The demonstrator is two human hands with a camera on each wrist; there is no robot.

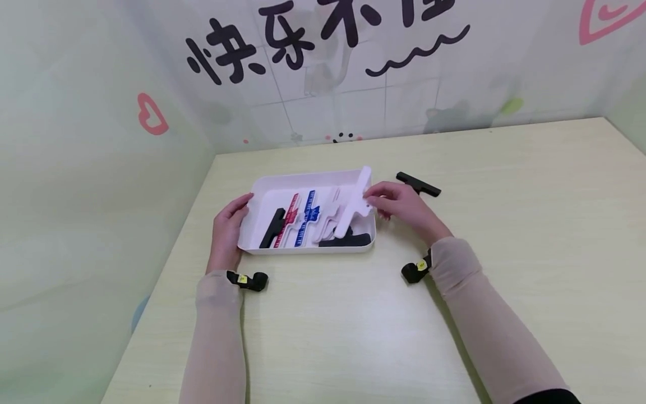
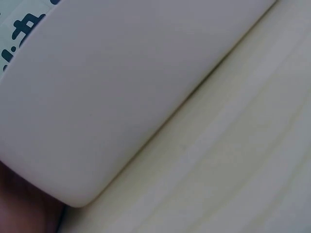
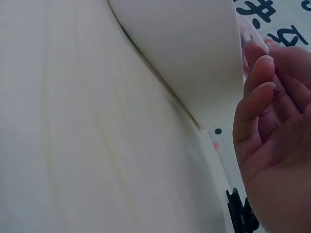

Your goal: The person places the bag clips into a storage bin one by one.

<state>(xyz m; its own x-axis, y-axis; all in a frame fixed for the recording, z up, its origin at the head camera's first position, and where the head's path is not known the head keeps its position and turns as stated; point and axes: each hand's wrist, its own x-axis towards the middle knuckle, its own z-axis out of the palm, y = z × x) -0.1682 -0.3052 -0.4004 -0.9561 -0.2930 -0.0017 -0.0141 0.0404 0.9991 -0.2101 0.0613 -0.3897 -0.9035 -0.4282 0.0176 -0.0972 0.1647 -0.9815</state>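
A white tray (image 1: pixel 303 251) lies flat on the table with several long-jawed plastic clips inside. My left hand (image 1: pixel 228 233) holds the tray at its left edge; in the left wrist view a bit of that hand (image 2: pixel 22 206) touches the tray's corner. Over the tray's right end, my right hand (image 1: pixel 398 203) pinches a white clip (image 1: pixel 349 212), tilted across the rim. In the right wrist view the fingers (image 3: pixel 257 104) are curled, and the tray wall partly hides the clip. Inside lie a black clip (image 1: pixel 272 229), a red-marked clip (image 1: pixel 284 225), a blue-marked clip (image 1: pixel 305 220), pale clips (image 1: pixel 327 221) and another black clip (image 1: pixel 348 241).
Outside the tray, a black clip (image 1: pixel 419 184) lies on the light wood table (image 1: pixel 323 336), behind my right hand. A printed wall covering (image 1: pixel 343 106) stands along the table's back edge, and another wall (image 1: pixel 101 196) runs down the left.
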